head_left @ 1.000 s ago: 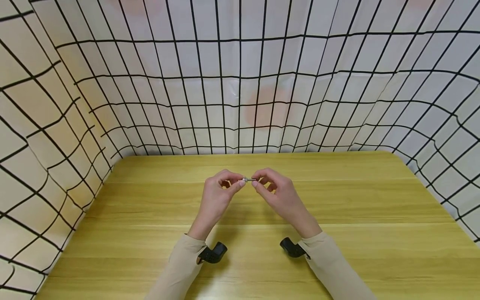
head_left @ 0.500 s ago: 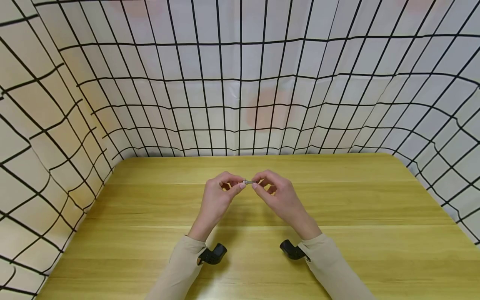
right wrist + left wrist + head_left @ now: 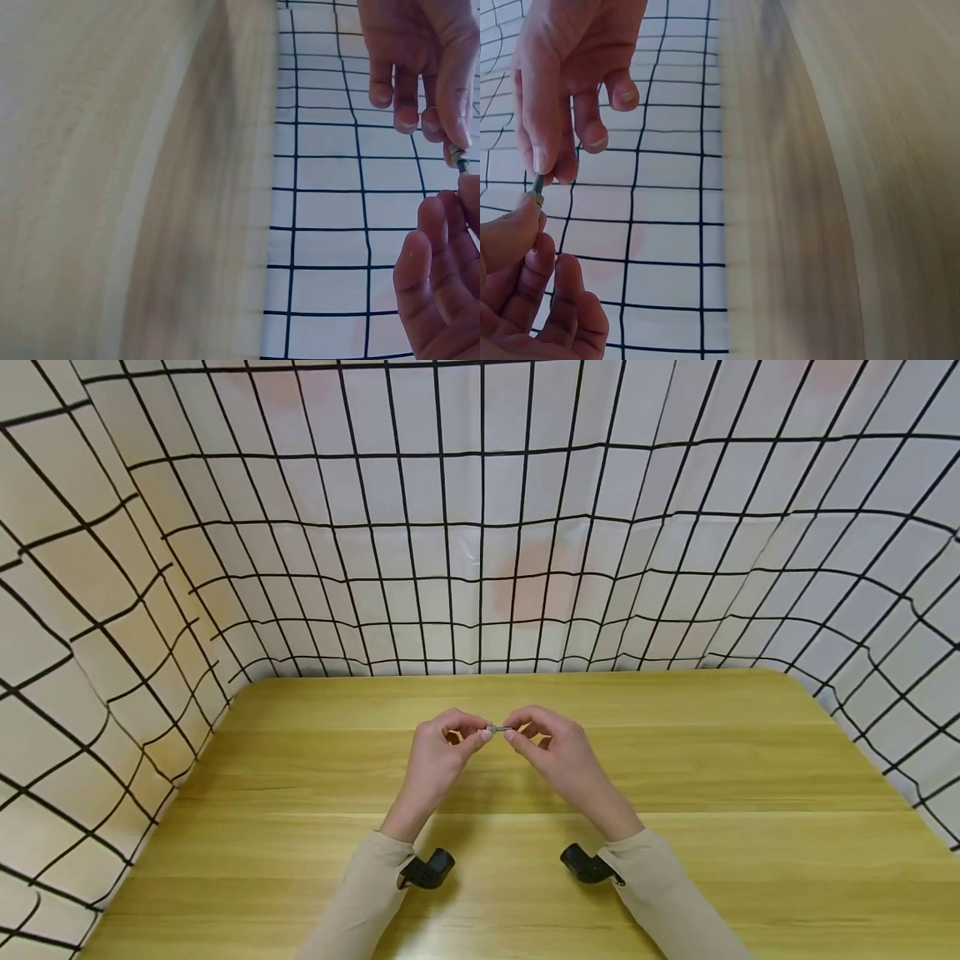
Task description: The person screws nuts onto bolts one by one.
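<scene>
Between the hands, a small metal bolt (image 3: 498, 728) with a thicker, nut-like collar lies roughly level above the table. My left hand (image 3: 438, 750) pinches its thicker end between thumb and index finger. The thumb and index finger of my right hand (image 3: 553, 745) pinch the thin shank. In the right wrist view, threads show on the bolt (image 3: 462, 162) just below the left fingertips. The left wrist view shows a short piece of the bolt (image 3: 538, 184) between both sets of fingertips. Both ends are hidden by the fingers.
Beneath the hands is a wood-grain table (image 3: 300, 785). White sheeting with a black grid (image 3: 420, 543) rises behind it and along both sides. A black wrist camera (image 3: 429, 868) sits at the left cuff, another black camera (image 3: 587, 863) at the right.
Both hands keep their pinch on the bolt, nearly still. The hands and the table's far edge sit slightly lower in the head view than before.
</scene>
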`<action>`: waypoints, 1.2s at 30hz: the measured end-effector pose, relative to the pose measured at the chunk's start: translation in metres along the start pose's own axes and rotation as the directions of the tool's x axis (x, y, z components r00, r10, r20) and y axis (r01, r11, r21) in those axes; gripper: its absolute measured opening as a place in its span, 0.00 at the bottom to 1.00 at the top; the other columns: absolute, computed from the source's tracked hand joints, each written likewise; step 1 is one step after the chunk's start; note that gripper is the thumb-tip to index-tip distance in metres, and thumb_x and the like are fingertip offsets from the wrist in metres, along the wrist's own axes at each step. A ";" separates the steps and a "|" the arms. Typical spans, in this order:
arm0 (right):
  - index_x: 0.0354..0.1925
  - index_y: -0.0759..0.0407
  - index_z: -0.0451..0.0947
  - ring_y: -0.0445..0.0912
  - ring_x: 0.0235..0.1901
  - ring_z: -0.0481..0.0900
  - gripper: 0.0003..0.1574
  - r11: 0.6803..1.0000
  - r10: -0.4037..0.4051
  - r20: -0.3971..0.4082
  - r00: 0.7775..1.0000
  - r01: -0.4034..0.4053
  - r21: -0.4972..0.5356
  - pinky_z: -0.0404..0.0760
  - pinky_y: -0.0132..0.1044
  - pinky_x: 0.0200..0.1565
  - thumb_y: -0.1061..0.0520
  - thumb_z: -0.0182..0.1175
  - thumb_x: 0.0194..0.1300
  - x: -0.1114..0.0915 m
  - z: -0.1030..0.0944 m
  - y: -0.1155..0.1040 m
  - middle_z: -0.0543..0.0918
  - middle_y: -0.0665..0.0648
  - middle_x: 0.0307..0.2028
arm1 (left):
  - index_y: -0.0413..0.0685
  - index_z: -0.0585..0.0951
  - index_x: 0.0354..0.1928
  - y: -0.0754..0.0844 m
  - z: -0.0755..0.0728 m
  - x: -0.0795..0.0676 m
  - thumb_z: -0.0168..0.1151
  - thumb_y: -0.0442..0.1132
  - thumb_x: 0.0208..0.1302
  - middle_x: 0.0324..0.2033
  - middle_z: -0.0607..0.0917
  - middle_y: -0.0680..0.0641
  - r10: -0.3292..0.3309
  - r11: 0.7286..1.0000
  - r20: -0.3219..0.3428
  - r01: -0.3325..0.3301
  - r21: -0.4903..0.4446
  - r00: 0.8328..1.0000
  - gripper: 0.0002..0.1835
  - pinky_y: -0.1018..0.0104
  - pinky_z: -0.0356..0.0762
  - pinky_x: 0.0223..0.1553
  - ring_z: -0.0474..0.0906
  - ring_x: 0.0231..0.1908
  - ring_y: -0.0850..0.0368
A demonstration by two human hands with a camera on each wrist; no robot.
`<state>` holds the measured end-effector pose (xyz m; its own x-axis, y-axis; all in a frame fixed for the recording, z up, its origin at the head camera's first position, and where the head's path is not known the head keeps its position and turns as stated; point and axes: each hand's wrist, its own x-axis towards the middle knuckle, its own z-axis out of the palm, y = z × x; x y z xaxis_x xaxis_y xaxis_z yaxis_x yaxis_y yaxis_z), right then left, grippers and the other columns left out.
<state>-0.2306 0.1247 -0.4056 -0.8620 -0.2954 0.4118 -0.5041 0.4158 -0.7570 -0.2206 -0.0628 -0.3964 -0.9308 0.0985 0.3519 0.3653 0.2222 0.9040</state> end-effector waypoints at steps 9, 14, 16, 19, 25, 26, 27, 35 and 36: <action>0.37 0.44 0.78 0.44 0.28 0.75 0.03 0.997 0.073 0.066 0.995 -0.075 0.022 0.73 0.37 0.27 0.49 0.60 0.64 -0.002 -0.003 0.008 0.82 0.50 0.33 | 0.53 0.86 0.33 -0.019 0.000 0.005 0.67 0.40 0.57 0.25 0.80 0.52 -0.088 0.996 0.061 0.085 0.041 0.994 0.02 0.68 0.65 0.24 0.71 0.29 0.54; 0.37 0.42 0.79 0.45 0.31 0.75 0.03 0.989 0.133 0.111 0.985 -0.139 0.053 0.75 0.41 0.29 0.48 0.60 0.64 -0.001 -0.004 0.014 0.82 0.52 0.35 | 0.50 0.86 0.32 -0.021 -0.001 0.008 0.67 0.38 0.57 0.24 0.80 0.52 -0.083 0.994 0.108 0.074 0.082 0.991 0.02 0.66 0.67 0.27 0.72 0.29 0.56; 0.37 0.43 0.79 0.44 0.33 0.75 0.04 0.987 0.148 0.128 0.981 -0.154 0.039 0.75 0.42 0.31 0.48 0.60 0.63 0.000 -0.005 0.017 0.82 0.48 0.36 | 0.48 0.85 0.32 -0.023 -0.001 0.009 0.68 0.38 0.57 0.24 0.80 0.53 -0.071 0.992 0.130 0.057 0.113 0.989 0.02 0.65 0.68 0.28 0.73 0.28 0.56; 0.39 0.47 0.80 0.43 0.36 0.75 0.09 0.987 0.155 0.161 0.975 -0.158 0.008 0.75 0.43 0.34 0.47 0.60 0.63 0.002 -0.005 0.021 0.81 0.43 0.36 | 0.48 0.85 0.32 -0.028 -0.002 0.010 0.68 0.39 0.57 0.25 0.81 0.55 -0.079 0.984 0.156 0.053 0.168 0.985 0.03 0.64 0.69 0.28 0.74 0.27 0.56; 0.40 0.52 0.82 0.45 0.36 0.75 0.13 0.979 0.194 0.230 0.954 -0.203 0.017 0.76 0.43 0.33 0.46 0.62 0.62 0.006 -0.005 0.034 0.81 0.44 0.37 | 0.51 0.85 0.32 -0.035 -0.001 0.014 0.67 0.41 0.57 0.27 0.82 0.57 -0.105 0.965 0.205 0.050 0.256 0.973 0.03 0.65 0.70 0.27 0.73 0.29 0.57; 0.39 0.51 0.82 0.46 0.35 0.75 0.12 0.977 0.200 0.242 0.949 -0.212 0.024 0.76 0.43 0.31 0.46 0.62 0.61 0.007 -0.005 0.037 0.81 0.45 0.37 | 0.51 0.85 0.32 -0.036 -0.001 0.015 0.67 0.41 0.57 0.27 0.82 0.57 -0.106 0.964 0.213 0.047 0.263 0.971 0.03 0.65 0.70 0.27 0.73 0.29 0.57; 0.39 0.51 0.82 0.47 0.34 0.75 0.12 0.974 0.211 0.253 0.944 -0.226 0.030 0.76 0.43 0.29 0.46 0.63 0.61 0.008 -0.004 0.039 0.81 0.46 0.37 | 0.51 0.85 0.31 -0.038 -0.001 0.016 0.67 0.40 0.57 0.27 0.82 0.57 -0.109 0.963 0.220 0.048 0.266 0.969 0.03 0.65 0.70 0.27 0.73 0.29 0.57; 0.36 0.50 0.83 0.47 0.32 0.76 0.07 0.978 0.200 0.296 0.934 -0.209 0.000 0.76 0.42 0.33 0.51 0.64 0.60 0.013 0.003 0.052 0.82 0.47 0.33 | 0.47 0.85 0.29 -0.048 0.000 0.019 0.68 0.38 0.56 0.29 0.81 0.54 -0.143 0.955 0.260 0.064 0.290 0.955 0.03 0.64 0.71 0.32 0.73 0.32 0.57; 0.35 0.50 0.83 0.46 0.33 0.76 0.06 0.979 0.198 0.295 0.935 -0.204 -0.013 0.75 0.42 0.35 0.52 0.65 0.59 0.013 0.004 0.053 0.82 0.46 0.33 | 0.46 0.85 0.29 -0.049 0.000 0.019 0.68 0.37 0.56 0.30 0.81 0.53 -0.144 0.954 0.266 0.062 0.294 0.953 0.03 0.64 0.71 0.32 0.73 0.32 0.56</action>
<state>-0.2684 0.1397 -0.4423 -0.8904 -0.4472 0.0854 -0.3187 0.4783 -0.8183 -0.2562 -0.0719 -0.4337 -0.9371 0.3195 0.1408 0.2936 0.5031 0.8128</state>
